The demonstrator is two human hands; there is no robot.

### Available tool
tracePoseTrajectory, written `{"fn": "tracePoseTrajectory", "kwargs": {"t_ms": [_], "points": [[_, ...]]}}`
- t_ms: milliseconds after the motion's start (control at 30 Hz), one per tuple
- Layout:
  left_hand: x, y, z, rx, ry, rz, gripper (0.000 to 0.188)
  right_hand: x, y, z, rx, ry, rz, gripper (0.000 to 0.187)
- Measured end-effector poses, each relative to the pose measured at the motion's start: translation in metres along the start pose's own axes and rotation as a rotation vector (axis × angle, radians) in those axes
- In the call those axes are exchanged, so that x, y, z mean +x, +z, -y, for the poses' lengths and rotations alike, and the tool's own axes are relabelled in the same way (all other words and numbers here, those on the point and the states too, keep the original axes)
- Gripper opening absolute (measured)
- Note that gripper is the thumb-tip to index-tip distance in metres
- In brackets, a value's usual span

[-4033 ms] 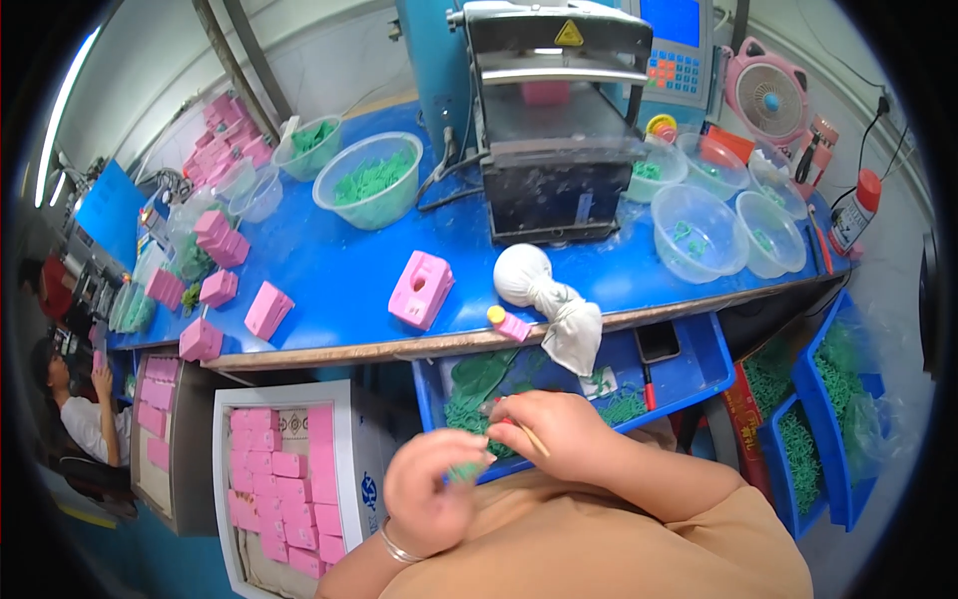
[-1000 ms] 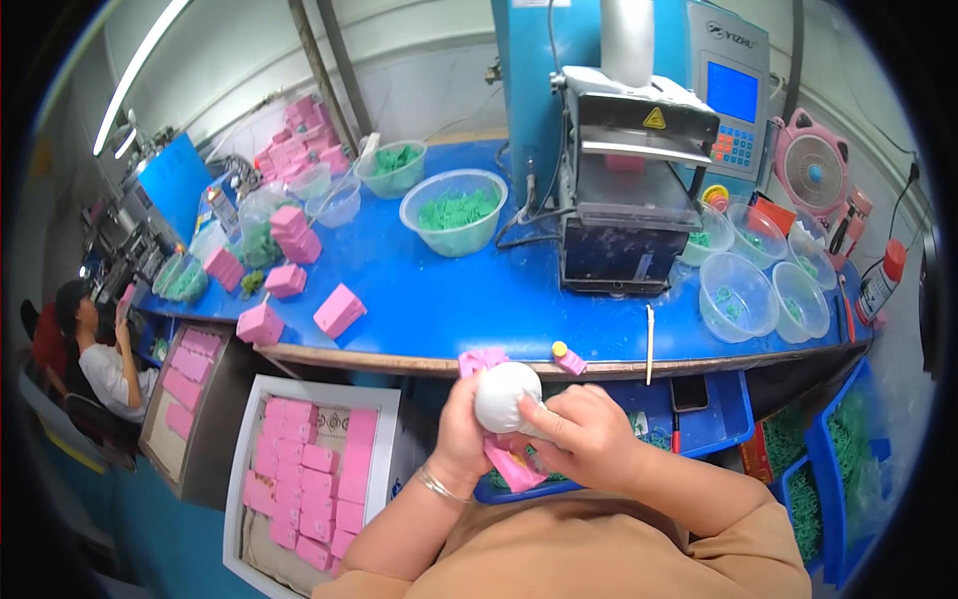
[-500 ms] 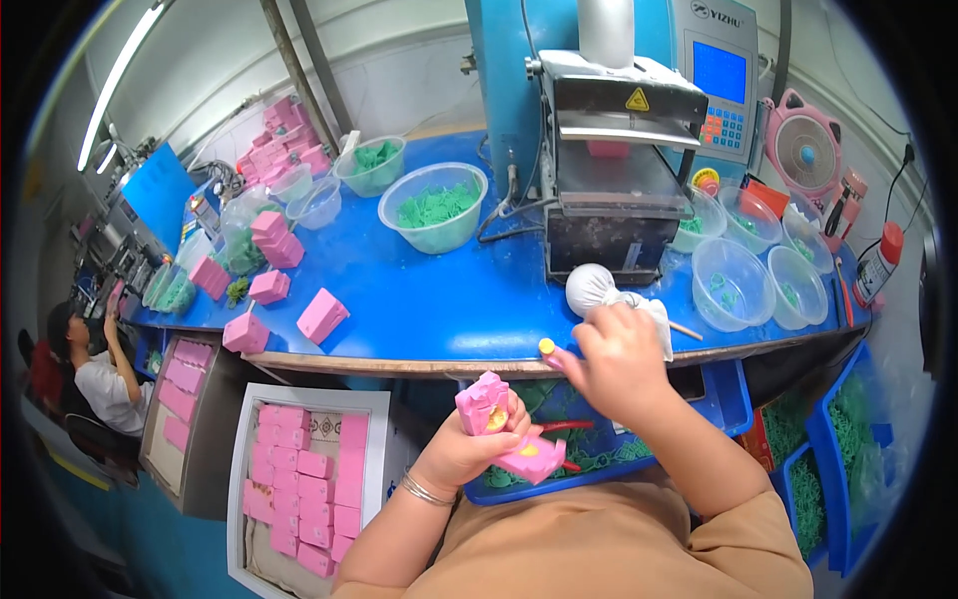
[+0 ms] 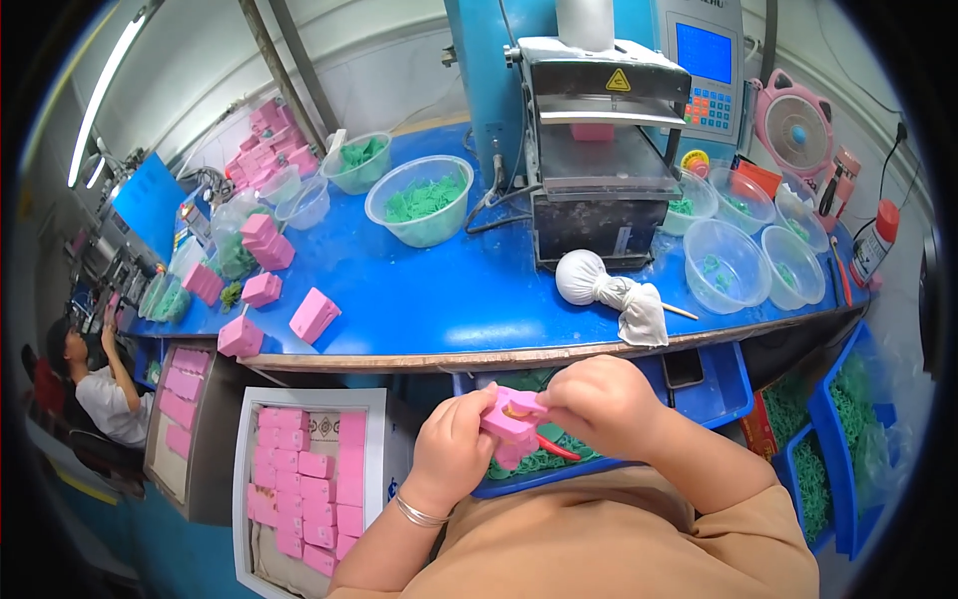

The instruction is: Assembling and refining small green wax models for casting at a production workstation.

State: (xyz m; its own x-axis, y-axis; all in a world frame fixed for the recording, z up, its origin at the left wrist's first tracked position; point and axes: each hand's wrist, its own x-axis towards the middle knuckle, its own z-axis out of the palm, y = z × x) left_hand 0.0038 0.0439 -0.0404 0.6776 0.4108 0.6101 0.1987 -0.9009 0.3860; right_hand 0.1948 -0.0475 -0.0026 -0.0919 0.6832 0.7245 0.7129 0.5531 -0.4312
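My left hand (image 4: 454, 449) is wrapped round a pink block mould (image 4: 512, 429) in front of my body, over a blue tray. A yellowish hollow shows in its upper face. My right hand (image 4: 604, 401) is closed in a pinch at the mould's upper right, on a small pink peg (image 4: 537, 399) mostly hidden by the fingers. Below the hands, the blue tray (image 4: 738, 394) holds green rubbery pieces (image 4: 534, 461) and red-handled pliers (image 4: 559, 449). On the table edge beyond lies a white cloth pouch (image 4: 584, 280) tied round a stick.
A press (image 4: 604, 190) stands at the back of the blue table (image 4: 419, 309). Clear bowls (image 4: 726, 268) sit at right, a bowl of green pieces (image 4: 424, 205) left of the press. Pink blocks (image 4: 317, 315) stand at left; a white box (image 4: 379, 429) holds several more. Another person (image 4: 110, 399) sits far left.
My right hand has come down and left from beside the cloth pouch to the mould, carrying the yellow-tipped pink peg. The mould has turned in my left hand. The view has shifted slightly.
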Motion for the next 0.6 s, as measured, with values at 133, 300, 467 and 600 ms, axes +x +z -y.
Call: {"fn": "tracePoseTrajectory", "kwargs": {"t_ms": [133, 300, 467, 600], "points": [[0.012, -0.010, -0.014, 0.045, 0.016, 0.081, 0.048, -0.003, 0.001, 0.003, -0.167, -0.074, 0.136, 0.013], [0.013, -0.008, -0.014, -0.020, 0.027, 0.138, 0.041, 0.002, 0.000, 0.007, -0.165, -0.065, 0.200, 0.017], [0.007, -0.005, -0.015, -0.240, -0.069, 0.215, 0.037, -0.005, 0.011, 0.017, -0.319, -0.114, 0.166, 0.029], [0.012, -0.011, -0.033, -0.490, -0.266, 0.334, 0.027, -0.008, 0.015, 0.016, -0.409, -0.066, 0.152, 0.025]]}}
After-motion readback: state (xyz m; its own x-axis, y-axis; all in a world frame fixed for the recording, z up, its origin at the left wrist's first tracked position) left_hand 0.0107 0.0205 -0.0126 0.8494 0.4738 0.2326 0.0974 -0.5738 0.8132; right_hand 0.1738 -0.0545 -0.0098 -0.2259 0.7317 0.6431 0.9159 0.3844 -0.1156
